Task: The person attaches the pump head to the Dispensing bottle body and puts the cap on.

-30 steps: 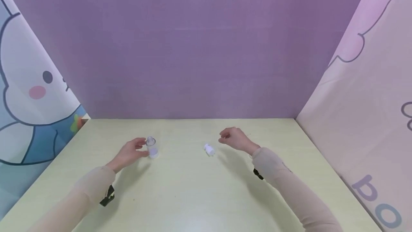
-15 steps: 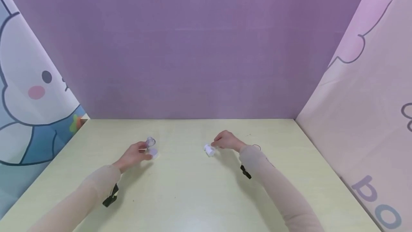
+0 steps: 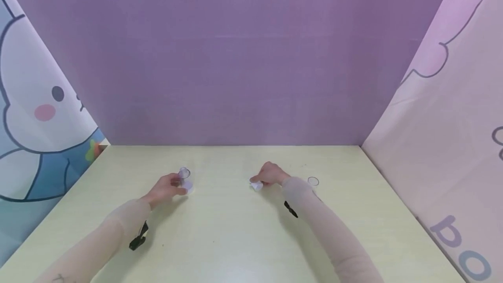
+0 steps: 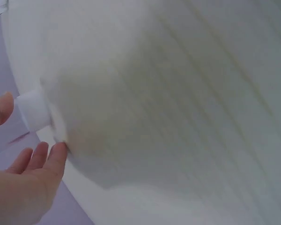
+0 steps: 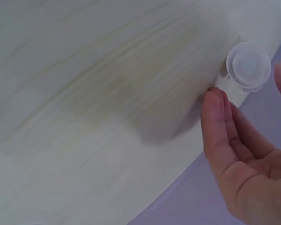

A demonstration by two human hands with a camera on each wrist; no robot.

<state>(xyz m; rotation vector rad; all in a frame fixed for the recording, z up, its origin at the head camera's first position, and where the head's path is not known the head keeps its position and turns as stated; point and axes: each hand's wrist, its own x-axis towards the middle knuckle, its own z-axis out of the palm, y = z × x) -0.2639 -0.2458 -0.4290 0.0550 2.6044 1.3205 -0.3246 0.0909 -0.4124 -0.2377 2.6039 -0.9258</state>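
Observation:
In the head view, my left hand point(image 3: 167, 187) has its thumb and fingers around an upright clear bottle point(image 3: 187, 185) with a pale lilac lower part. A white cylindrical part point(image 4: 33, 110) shows between thumb and fingers in the left wrist view. My right hand point(image 3: 269, 174) is over a small white bottle point(image 3: 256, 185) lying on the table and covers part of it. The right wrist view shows the round translucent end of that small bottle point(image 5: 248, 67) between the right fingertips point(image 5: 213, 96) and thumb, with a narrow gap on the thumb's side.
A thin clear ring point(image 3: 313, 181) lies right of the right wrist. The pale wood-look table point(image 3: 220, 239) ends at a purple backdrop point(image 3: 235, 77). Printed curtains point(image 3: 444, 143) flank both sides. Dark wrist-worn devices point(image 3: 138, 237) hang under the sleeves.
My right hand has moved left and down over the small white bottle. My left thumb and fingers have come around the clear bottle. The ring has come into sight beside the right sleeve.

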